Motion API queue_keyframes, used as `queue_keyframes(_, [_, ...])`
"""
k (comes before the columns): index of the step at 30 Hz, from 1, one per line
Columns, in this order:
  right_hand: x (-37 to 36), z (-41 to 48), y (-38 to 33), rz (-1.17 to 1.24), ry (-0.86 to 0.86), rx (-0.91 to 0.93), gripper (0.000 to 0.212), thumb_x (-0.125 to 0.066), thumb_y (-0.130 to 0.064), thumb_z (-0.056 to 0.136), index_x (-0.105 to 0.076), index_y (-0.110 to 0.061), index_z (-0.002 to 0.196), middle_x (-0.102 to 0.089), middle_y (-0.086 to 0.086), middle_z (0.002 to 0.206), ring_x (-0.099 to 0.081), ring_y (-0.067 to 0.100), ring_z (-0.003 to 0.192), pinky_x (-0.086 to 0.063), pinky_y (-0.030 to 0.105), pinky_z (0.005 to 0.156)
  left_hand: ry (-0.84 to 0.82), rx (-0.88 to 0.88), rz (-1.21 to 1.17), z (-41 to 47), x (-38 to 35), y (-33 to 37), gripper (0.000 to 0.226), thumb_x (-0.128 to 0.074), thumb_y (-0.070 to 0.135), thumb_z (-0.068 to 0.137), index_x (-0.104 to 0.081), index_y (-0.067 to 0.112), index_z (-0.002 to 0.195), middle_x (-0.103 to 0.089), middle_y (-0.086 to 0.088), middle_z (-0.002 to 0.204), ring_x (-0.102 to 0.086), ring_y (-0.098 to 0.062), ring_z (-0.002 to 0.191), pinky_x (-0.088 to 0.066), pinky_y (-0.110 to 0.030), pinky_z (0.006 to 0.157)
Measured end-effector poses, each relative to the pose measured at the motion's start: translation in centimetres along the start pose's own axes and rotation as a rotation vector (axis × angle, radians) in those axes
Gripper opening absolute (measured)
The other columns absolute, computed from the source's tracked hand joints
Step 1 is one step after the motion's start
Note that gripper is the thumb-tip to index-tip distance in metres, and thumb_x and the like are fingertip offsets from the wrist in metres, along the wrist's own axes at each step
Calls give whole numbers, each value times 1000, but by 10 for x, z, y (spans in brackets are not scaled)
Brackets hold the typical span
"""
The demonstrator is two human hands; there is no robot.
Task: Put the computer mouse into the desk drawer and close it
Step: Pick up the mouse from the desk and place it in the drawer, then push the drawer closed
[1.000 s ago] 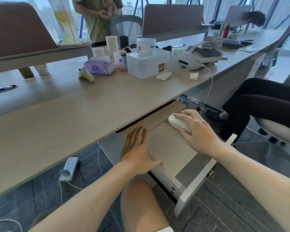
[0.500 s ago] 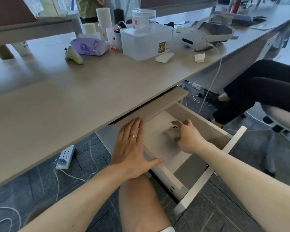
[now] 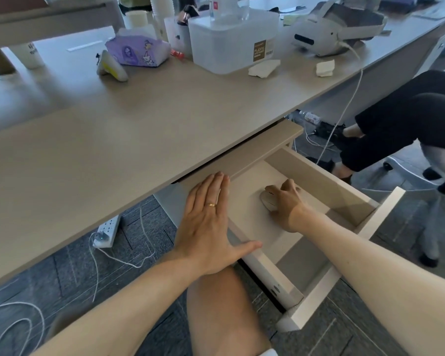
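Observation:
The desk drawer [image 3: 326,183] is pulled far out from under the desktop, its white front at the lower right. A pale computer mouse [image 3: 267,201] rests on the drawer floor, mostly covered by my right hand [image 3: 287,204], whose fingers curl over it. My left hand [image 3: 211,224] lies flat with fingers together on the drawer's left side, a gold ring on one finger, the thumb spread toward the drawer's inside.
The desk [image 3: 113,140] carries a white plastic box [image 3: 231,39], a purple tissue pack [image 3: 136,51], a headset [image 3: 337,32] with a cable hanging down, and paper scraps. A seated person's legs [image 3: 401,119] are at right. A power strip [image 3: 107,231] and cables lie on the floor.
My right hand brought the mouse from above the drawer down onto the drawer floor. The left hand stayed on the drawer's left side. The camera tilted downward.

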State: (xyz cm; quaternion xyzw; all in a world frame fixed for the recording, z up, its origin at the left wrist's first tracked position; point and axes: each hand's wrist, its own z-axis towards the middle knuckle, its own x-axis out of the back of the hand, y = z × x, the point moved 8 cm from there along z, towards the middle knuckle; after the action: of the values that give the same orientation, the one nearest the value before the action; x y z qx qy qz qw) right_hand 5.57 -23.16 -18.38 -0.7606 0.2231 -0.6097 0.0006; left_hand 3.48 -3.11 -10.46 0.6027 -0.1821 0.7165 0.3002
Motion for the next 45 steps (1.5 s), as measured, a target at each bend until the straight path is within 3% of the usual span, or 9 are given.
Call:
queue_keyframes(7, [6,-7,-4,-53,2,29,75,-64,-29,91,-25,-33,154,-25,11,148,-38,37,132,-46,47,98,-9,-4,2,0,-1,0,135,-39,95,69,5,5,159,0,-14,169,5,-25,155,-5,-45,124])
queue_keyframes(15, [4,-15,-1,-53,-25,79,69,-55,-14,92,-27,-34,153,-31,12,146,-46,40,125,-47,47,96,-11,-10,18,0,-2,-1,134,-36,96,71,6,3,158,1,-15,169,4,-26,155,-6,-46,124])
queue_keyframes(19, [11,-21,-2,-41,-38,54,77,-59,-27,93,-16,-33,156,-21,11,156,-35,40,136,-44,50,103,-19,-13,11,-1,-1,0,134,-35,96,71,8,4,158,4,-15,169,7,-26,155,-3,-45,124])
queue_keyframes(23, [49,-42,-9,-37,123,128,84,-62,-44,90,-14,-30,157,-21,13,160,-32,38,141,-41,52,107,-53,-2,20,-2,-1,-1,134,-27,98,70,17,4,156,13,-15,168,14,-25,154,0,-45,124])
queue_keyframes(27, [77,-82,3,-33,288,191,76,-59,-39,93,-20,-25,156,-28,10,158,-32,32,143,-37,47,113,-101,14,39,-1,-1,-1,134,-22,99,69,27,5,152,25,-14,164,24,-25,151,7,-45,124])
queue_keyframes(32, [73,-135,45,10,388,148,60,-41,-38,100,-24,-23,156,-33,3,158,-27,25,146,-23,44,118,-165,70,-5,-3,3,1,136,-26,99,67,27,7,153,28,-11,164,27,-21,150,12,-42,123])
queue_keyframes(35, [65,-155,73,105,428,16,63,-40,-37,100,-21,-20,157,-23,7,163,-16,27,150,-15,44,120,-160,110,-52,-3,6,3,137,-30,98,66,20,6,155,21,-13,166,20,-21,152,8,-41,124])
queue_keyframes(39, [51,-166,86,480,432,-170,81,-48,-38,101,3,-15,160,11,5,168,10,20,153,-1,36,117,-185,179,-92,-2,12,3,140,-41,96,65,17,6,157,21,-12,166,18,-22,153,7,-39,124])
queue_keyframes(45, [29,-162,95,844,425,-313,93,-50,-42,99,16,-12,157,10,1,169,0,17,154,-9,37,123,-251,253,-146,-1,20,6,148,-51,97,57,10,10,159,17,-10,168,16,-23,153,6,-38,124])
